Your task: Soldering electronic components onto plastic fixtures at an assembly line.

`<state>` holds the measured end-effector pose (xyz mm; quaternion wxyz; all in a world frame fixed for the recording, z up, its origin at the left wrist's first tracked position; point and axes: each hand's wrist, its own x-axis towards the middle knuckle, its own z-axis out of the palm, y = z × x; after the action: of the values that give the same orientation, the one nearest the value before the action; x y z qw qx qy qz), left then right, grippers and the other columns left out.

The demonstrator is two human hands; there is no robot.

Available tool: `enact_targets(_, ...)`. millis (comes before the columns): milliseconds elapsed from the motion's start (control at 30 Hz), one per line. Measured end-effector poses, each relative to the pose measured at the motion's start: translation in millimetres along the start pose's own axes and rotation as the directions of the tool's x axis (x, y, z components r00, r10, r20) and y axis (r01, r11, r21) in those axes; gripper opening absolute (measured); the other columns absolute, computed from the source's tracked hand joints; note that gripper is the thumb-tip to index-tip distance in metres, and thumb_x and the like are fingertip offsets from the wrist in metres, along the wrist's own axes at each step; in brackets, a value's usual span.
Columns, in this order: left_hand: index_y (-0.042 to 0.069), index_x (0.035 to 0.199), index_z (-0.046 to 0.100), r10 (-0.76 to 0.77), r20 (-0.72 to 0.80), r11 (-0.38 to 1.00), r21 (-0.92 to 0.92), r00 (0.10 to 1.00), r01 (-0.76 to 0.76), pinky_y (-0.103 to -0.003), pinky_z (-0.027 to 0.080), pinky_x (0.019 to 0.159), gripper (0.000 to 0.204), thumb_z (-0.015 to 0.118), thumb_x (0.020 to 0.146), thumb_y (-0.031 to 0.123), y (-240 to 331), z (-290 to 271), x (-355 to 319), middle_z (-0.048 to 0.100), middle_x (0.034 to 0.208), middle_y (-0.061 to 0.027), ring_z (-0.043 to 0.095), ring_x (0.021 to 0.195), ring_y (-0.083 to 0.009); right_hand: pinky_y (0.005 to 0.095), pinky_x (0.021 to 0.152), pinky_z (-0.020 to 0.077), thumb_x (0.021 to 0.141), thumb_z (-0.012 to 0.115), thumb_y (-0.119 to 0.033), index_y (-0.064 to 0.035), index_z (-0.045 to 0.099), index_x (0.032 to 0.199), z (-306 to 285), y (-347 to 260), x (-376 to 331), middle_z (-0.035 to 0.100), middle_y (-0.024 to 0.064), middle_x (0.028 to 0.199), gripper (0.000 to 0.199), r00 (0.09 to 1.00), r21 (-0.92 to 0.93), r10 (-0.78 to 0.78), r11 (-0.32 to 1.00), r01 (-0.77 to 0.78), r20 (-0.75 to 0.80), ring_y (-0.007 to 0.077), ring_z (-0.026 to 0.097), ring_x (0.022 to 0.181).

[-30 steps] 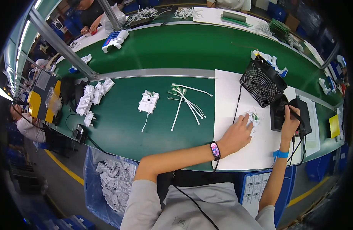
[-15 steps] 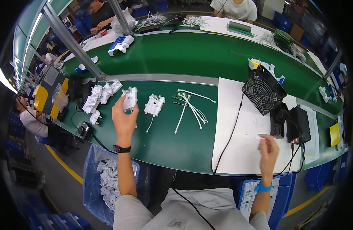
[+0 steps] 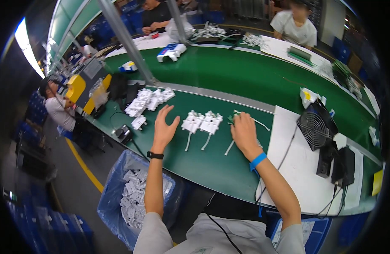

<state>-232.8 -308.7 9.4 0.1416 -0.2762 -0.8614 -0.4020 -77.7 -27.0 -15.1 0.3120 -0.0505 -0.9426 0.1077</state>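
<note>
My left hand [image 3: 164, 130] hovers over the green bench, empty, its fingers apart. Beside it to the right lie two white plastic housings, the left housing [image 3: 191, 121] and the right housing [image 3: 210, 123], side by side and close together. A white cable tail hangs toward me from each. My right hand [image 3: 244, 134] is on a small bunch of white cables [image 3: 229, 148] with green circuit boards [image 3: 231, 119] at their far ends. Its bent fingers close at the board end; the fingertips are partly hidden.
More white housings [image 3: 140, 103] are heaped at the left. A black fan [image 3: 315, 125] and black power boxes [image 3: 344, 163] stand on white sheeting [image 3: 284, 169] at the right. A blue-lined bin [image 3: 108, 203] of white parts sits below the bench's left edge. Co-workers sit opposite.
My left hand has let go of a white housing, which now lies against the other one. My right hand has moved left from the white sheeting onto the cables. The view has turned.
</note>
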Motion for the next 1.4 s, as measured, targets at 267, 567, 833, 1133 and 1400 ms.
enact_targets(267, 0.004, 0.141, 0.055, -0.23, -0.102, 0.64, 0.733, 0.968, 0.229, -0.064, 0.029, 0.115, 0.072, 0.081, 0.081, 0.037, -73.3, -70.5, 0.0, 0.053, 0.143, -0.0194, 0.05, 0.131, -0.0379, 0.0349, 0.077, 0.0492, 0.088, 0.069, -0.001, -0.002, 0.062, 0.093, -56.2, -17.6, 1.5, 0.06, 0.0121, 0.096, 0.009, 0.948, 0.513, 0.169, 0.859, -0.006, -0.271, 0.0283, 0.059, 0.088)
enact_targets(567, 0.004, 0.114, 0.073, -0.176, -0.189, 0.797, 0.549, 0.966, 0.253, -0.05, 0.051, 0.09, 0.027, 0.067, 0.091, 0.014, -77.5, -63.9, -11.9, 0.072, 0.107, -0.0229, 0.065, 0.101, -0.0414, 0.0258, 0.081, 0.0459, 0.101, 0.064, -0.011, 0.0003, 0.062, 0.106, -145.6, -19.0, 21.0, 0.062, 0.0032, 0.094, 0.013, 0.778, 0.97, 0.605, 0.242, 0.023, -0.169, 0.0107, 0.057, 0.088)
enact_targets(833, 0.003, 0.109, 0.076, -0.167, -0.32, 0.816, 0.486, 0.932, 0.313, -0.047, 0.054, 0.086, 0.022, 0.067, 0.091, 0.012, -34.0, -67.9, -10.8, 0.073, 0.1, -0.0223, 0.069, 0.09, -0.0406, 0.025, 0.077, 0.0422, 0.102, 0.062, -0.01, 0.0, 0.063, 0.109, -186.7, -0.9, 18.0, 0.061, 0.0041, 0.096, 0.013, 0.755, 0.958, 0.6, 0.254, 0.135, -0.266, 0.0101, 0.052, 0.083)
enact_targets(1133, 0.002, 0.107, 0.072, -0.296, 0.289, 0.67, -0.617, 0.91, 0.413, -0.019, 0.042, 0.057, 0.015, 0.068, 0.096, 0.011, 85.4, -20.0, -19.6, 0.072, 0.087, -0.0008, 0.06, 0.07, -0.0041, 0.025, 0.072, 0.0447, 0.087, 0.076, -0.008, 0.0, 0.072, 0.091, -155.8, -28.6, 18.1, 0.062, 0.0024, 0.089, 0.01, 0.979, 0.899, 0.111, 0.39, -0.2, 0.169, 0.0096, 0.054, 0.076)
enact_targets(1400, 0.003, 0.102, 0.068, -0.06, 0.523, 0.587, -0.671, 0.851, 0.453, -0.021, 0.044, 0.06, 0.015, 0.059, 0.091, 0.004, 134.5, 45.4, -31.1, 0.067, 0.083, -0.0007, 0.059, 0.07, -0.0046, 0.0324, 0.093, 0.0485, 0.09, 0.071, -0.009, -0.0015, 0.069, 0.093, -134.6, -40.0, 11.4, 0.067, 0.0072, 0.108, 0.008, 0.951, 0.91, -0.136, 0.356, -0.214, 0.277, 0.0183, 0.061, 0.103)
